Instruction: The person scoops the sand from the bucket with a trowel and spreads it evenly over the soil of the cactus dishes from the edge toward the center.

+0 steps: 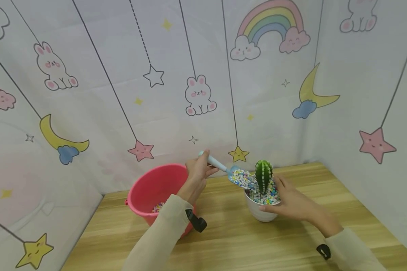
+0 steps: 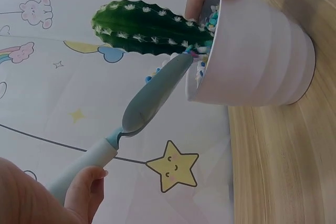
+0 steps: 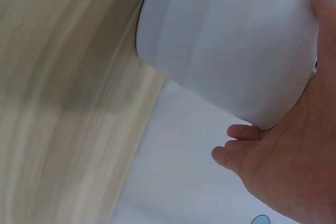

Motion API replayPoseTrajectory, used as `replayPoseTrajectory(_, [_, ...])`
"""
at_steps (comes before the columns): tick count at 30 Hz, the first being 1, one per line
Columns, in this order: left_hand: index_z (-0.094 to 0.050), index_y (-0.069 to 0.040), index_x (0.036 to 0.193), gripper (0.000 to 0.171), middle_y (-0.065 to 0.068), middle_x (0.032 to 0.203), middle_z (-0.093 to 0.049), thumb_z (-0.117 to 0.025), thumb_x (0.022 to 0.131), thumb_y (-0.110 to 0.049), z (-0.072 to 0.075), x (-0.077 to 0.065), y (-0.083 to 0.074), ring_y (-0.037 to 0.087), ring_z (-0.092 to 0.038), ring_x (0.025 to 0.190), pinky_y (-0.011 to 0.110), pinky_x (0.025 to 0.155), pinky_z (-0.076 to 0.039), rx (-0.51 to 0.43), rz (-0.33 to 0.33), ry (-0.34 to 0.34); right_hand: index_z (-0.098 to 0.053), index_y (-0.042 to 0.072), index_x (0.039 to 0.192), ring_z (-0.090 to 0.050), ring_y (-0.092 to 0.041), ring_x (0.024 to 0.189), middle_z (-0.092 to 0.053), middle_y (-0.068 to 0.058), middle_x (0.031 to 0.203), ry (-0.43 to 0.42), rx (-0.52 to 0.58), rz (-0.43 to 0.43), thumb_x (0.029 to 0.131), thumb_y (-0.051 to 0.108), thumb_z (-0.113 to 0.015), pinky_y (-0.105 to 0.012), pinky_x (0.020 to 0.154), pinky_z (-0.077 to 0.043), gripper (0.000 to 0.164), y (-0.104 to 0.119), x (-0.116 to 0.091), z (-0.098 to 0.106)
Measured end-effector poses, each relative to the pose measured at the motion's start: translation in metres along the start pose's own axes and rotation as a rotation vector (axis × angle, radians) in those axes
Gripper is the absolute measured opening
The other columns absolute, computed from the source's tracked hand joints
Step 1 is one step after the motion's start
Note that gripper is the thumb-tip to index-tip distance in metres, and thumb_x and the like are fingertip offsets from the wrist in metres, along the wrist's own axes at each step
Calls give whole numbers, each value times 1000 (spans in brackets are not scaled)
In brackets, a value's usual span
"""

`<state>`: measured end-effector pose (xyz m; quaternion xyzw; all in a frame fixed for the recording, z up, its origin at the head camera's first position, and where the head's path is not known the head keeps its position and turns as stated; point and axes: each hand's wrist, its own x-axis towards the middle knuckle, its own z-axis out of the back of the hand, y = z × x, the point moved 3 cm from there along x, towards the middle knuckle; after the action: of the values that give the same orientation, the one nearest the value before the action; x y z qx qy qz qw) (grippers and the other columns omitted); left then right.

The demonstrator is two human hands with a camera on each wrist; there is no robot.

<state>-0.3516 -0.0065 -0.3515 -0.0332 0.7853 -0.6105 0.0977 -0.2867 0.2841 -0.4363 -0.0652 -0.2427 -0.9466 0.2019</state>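
Observation:
My left hand (image 1: 197,173) grips the pale handle of a light-blue toy shovel (image 1: 218,164). The shovel's blade, heaped with multicolored pebbles (image 1: 241,178), tilts down over the rim of a white flowerpot (image 1: 262,213). A green ribbed cactus (image 1: 263,176) stands upright in the pot among similar pebbles. In the left wrist view, the blade (image 2: 157,95) shows its underside and its tip reaches the pot's mouth near the cactus base. My right hand (image 1: 296,203) holds the pot at its rim, thumb at the near side and fingers at the far side.
A red bucket (image 1: 140,195) with some colored pebbles inside stands left of the pot, partly behind my left forearm. Both stand on a wood-grain table (image 1: 224,241). Behind the table hangs a white cloth (image 1: 169,124) printed with rabbits, stars and moons.

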Motion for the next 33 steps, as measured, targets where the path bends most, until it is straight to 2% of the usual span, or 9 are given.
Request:
replayPoseTrajectory(2, [-63, 5, 103, 36, 16, 92, -62, -67, 104, -31, 0, 0, 0, 16, -72, 64, 29, 67, -68, -2, 0, -2, -22, -17, 158, -33, -59, 148, -30, -40, 160, -3, 9, -5, 87, 70, -73, -72, 119, -40, 124, 1, 1, 1])
replayPoseTrajectory(7, [-63, 4, 99, 35, 16, 90, -62, -67, 104, -30, 0, 0, 1, 17, -72, 64, 30, 67, -68, -2, -3, -7, -25, -12, 158, -31, -59, 149, -30, -38, 161, -5, 83, 26, 89, 57, -78, -75, 121, -34, 111, -3, 2, 7])
replayPoseTrajectory(13, [-66, 5, 104, 36, 14, 89, -64, -67, 104, -31, 2, 0, 0, 17, -73, 69, 30, 69, -68, 18, -12, -15, -17, -12, 161, -23, -62, 152, -21, -40, 165, 30, 112, 17, 91, 58, -76, -76, 123, -25, 115, -8, 0, 5])
replayPoseTrajectory(21, [-67, 10, 115, 43, 16, 87, -68, -67, 104, -32, 3, 0, -2, 18, -75, 70, 30, 69, -68, 35, -27, -35, -19, -15, 159, -24, -61, 153, -23, -41, 165, 20, 51, -6, 90, 62, -75, -74, 125, -26, 118, -5, 2, 7])
replayPoseTrajectory(29, [-66, 10, 117, 44, 17, 90, -69, -69, 103, -31, 4, 0, -2, 21, -76, 74, 32, 71, -69, 35, -19, -44, -27, -19, 155, -29, -63, 150, -31, -44, 159, 9, -26, -9, 86, 66, -76, -74, 124, -30, 120, -3, 3, 10])
replayPoseTrajectory(33, [-66, 10, 118, 45, 18, 93, -71, -69, 103, -32, 4, 0, -1, 20, -77, 74, 32, 71, -69, 50, -25, -45, -28, -19, 155, -27, -63, 150, -32, -44, 159, 14, -44, -23, 86, 67, -75, -74, 124, -29, 120, 0, 2, 12])
